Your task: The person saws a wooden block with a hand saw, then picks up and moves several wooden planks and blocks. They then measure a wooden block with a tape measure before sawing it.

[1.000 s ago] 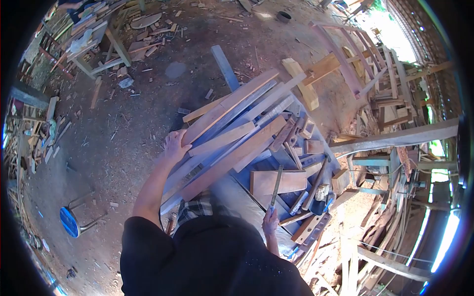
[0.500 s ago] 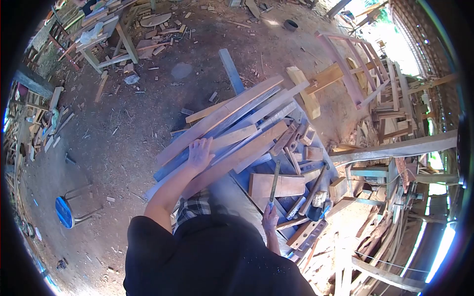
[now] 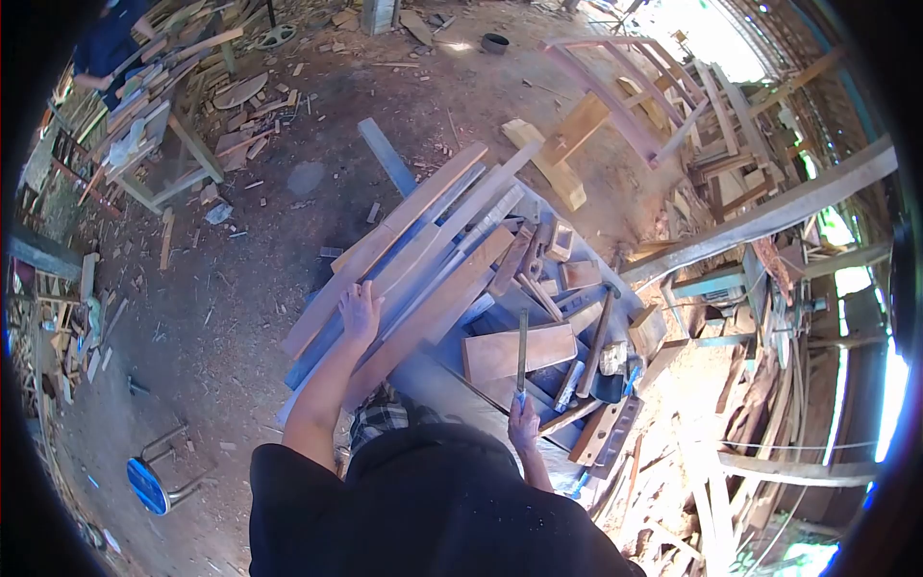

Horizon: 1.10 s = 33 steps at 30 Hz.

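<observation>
My left hand lies on top of the long wooden boards stacked side by side, its fingers apart and touching the wood. Lower right, my right hand is closed around the blue handle of a long, narrow file, its blade pointing away from me. Just beyond the blade is a short, wide wooden block. To the right of it are a wooden-handled tool and a dark wooden plane-like block.
A wooden frame stands at the far right, near a thick beam. A blue-seated stool is lower left. At upper left, a person is beside a wood-laden table. Offcuts litter the dirt floor.
The view has swung, so the bench and boards appear farther left and the other person shows more. My left hand stays on the boards; my right hand keeps the file, now pointing straighter ahead.
</observation>
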Each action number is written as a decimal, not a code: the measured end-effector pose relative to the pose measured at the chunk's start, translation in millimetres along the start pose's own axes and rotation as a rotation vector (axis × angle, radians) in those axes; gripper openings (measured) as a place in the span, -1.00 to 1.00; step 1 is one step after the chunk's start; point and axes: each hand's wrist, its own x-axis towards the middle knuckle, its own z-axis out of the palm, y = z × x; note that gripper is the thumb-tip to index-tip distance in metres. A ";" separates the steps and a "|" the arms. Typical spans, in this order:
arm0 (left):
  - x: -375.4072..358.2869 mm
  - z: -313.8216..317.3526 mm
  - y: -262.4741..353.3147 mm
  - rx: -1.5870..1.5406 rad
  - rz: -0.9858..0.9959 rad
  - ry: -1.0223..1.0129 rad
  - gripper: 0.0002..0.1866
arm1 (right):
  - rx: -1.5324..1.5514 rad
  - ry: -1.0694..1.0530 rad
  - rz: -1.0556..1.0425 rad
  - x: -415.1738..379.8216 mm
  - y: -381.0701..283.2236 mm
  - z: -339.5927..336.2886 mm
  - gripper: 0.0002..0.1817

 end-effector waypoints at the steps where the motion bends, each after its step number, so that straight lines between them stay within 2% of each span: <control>1: 4.1 1.2 -0.5 -0.002 0.011 -0.003 -0.48 | 0.002 -0.005 0.001 -1.6 1.4 -0.2 -0.76; 4: 11.0 0.6 7.5 0.074 0.008 0.035 -0.47 | 0.009 0.026 -0.014 -7.1 3.1 -1.2 -0.76; 7: 6.2 -4.5 15.3 0.130 -0.056 -0.022 -0.49 | -0.020 0.053 0.000 -13.5 0.7 -5.1 -0.76; 10: 4.8 -2.0 22.4 0.200 -0.137 0.023 -0.52 | -0.022 0.073 -0.004 -18.3 7.1 -4.7 -0.71; 12: -2.2 -0.6 23.1 0.218 -0.195 0.124 -0.57 | -0.027 0.083 0.010 -20.5 12.4 -3.2 -0.71; 16: -32.0 -8.1 10.3 0.186 -0.132 0.135 -0.55 | -0.017 0.072 0.062 -25.8 22.7 2.7 -0.72; 18: -51.0 -17.0 2.2 0.158 0.024 -0.051 -0.54 | -0.003 0.076 0.075 -26.1 26.9 4.1 -0.72; 21: -72.9 -32.2 -9.0 0.126 0.082 -0.150 -0.50 | -0.039 0.060 0.045 -26.5 25.6 5.1 -0.72; 25: -78.2 -39.2 -13.7 0.145 -0.006 -0.128 -0.43 | -0.015 -0.019 0.077 -20.0 26.6 5.5 -0.70; 27: -75.9 -36.4 -20.6 0.215 0.069 -0.153 -0.32 | 0.007 0.013 0.043 -13.7 34.0 8.5 -0.71; 33: -79.1 -37.3 -19.0 0.255 0.024 -0.199 -0.23 | 0.027 -0.114 0.128 1.0 48.1 3.8 -0.70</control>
